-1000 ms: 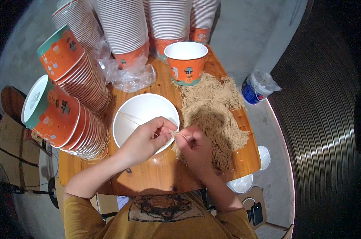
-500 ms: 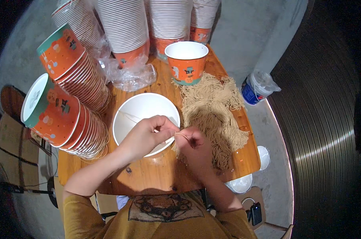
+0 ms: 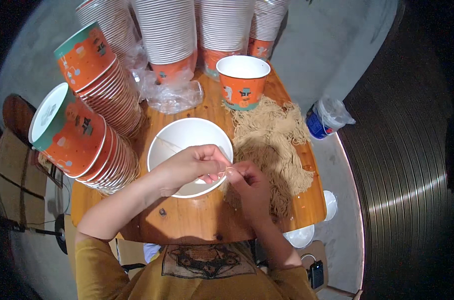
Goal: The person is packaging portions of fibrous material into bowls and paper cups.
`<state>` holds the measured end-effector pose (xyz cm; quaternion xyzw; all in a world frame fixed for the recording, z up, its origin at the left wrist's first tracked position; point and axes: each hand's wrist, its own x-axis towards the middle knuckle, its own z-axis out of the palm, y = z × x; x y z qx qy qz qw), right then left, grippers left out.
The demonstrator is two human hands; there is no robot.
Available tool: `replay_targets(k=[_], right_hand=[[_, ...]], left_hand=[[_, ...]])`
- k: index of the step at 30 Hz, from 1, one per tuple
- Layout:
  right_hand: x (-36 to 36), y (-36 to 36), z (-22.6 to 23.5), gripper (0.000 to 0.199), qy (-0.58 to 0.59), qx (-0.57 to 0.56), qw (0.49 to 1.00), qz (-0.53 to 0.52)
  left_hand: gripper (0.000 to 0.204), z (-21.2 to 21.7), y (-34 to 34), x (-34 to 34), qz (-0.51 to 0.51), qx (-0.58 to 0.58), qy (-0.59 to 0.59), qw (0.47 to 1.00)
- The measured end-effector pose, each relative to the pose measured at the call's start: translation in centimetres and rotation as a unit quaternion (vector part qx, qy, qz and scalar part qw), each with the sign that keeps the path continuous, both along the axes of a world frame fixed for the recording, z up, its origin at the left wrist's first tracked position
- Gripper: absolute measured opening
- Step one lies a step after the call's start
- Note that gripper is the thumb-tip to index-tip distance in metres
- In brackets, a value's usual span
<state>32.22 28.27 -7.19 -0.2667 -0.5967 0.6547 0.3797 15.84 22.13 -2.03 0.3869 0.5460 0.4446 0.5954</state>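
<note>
A white-lined paper bucket (image 3: 192,131) stands mouth up on the wooden table in front of me. A thin pale string (image 3: 169,144) crosses its mouth from the left rim toward my fingers. Over the bucket's right rim, my left hand (image 3: 199,167) is closed in a pinch on the string. My right hand (image 3: 249,187) meets it there, thumb and finger pinching the same string, a bit of which shows between the fingertips. To the right, a loose heap of beige strings (image 3: 274,135) lies on the table, partly behind my right hand.
An orange paper bucket (image 3: 243,85) stands at the heap's far end. Tilted stacks of orange buckets (image 3: 82,130) line the left side, with strings on them. Tall wrapped stacks (image 3: 167,30) and crumpled clear plastic (image 3: 174,96) fill the back. A blue-and-white pail (image 3: 324,117) sits beyond the table (image 3: 187,220).
Both hands stay together at the bucket's right rim, their fingers shifting on the string. My left fingers have spread slightly at the pinch. The whole view has shifted a little.
</note>
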Motion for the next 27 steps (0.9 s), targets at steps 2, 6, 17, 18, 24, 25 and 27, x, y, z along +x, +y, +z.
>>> replay_targets(k=[2, 6, 17, 18, 24, 25, 27], right_hand=[[0.2, 0.1, -0.3, 0.012, -0.017, 0.031, 0.999, -0.003], [0.2, 0.0, -0.7, 0.019, -0.056, 0.098, 0.993, -0.02], [0.7, 0.4, -0.3, 0.007, -0.065, 0.135, 0.989, -0.015], [0.8, 0.4, -0.2, 0.008, -0.069, 0.134, 0.988, -0.013], [1.1, 0.8, 1.8, 0.011, -0.143, 0.185, 0.972, -0.022], [1.1, 0.8, 1.7, 0.011, -0.143, 0.186, 0.972, -0.022], [1.1, 0.9, 1.5, 0.011, -0.14, 0.182, 0.973, -0.023]], left_hand=[[0.013, 0.0, 0.0, 0.0, -0.007, -0.007, -0.022, 1.0], [0.013, 0.0, -0.2, -0.1, -0.008, -0.009, -0.028, 1.0], [0.007, -0.5, -0.5, 1.0, 0.01, 0.081, 0.115, 0.99], [0.007, -0.4, -0.5, 1.1, 0.009, 0.081, 0.115, 0.99], [0.008, -0.8, -0.7, 1.4, 0.011, 0.129, 0.187, 0.974], [0.009, -1.1, -0.7, 1.4, 0.014, 0.139, 0.179, 0.974], [0.009, -0.9, -0.6, 1.6, 0.015, 0.149, 0.171, 0.974]])
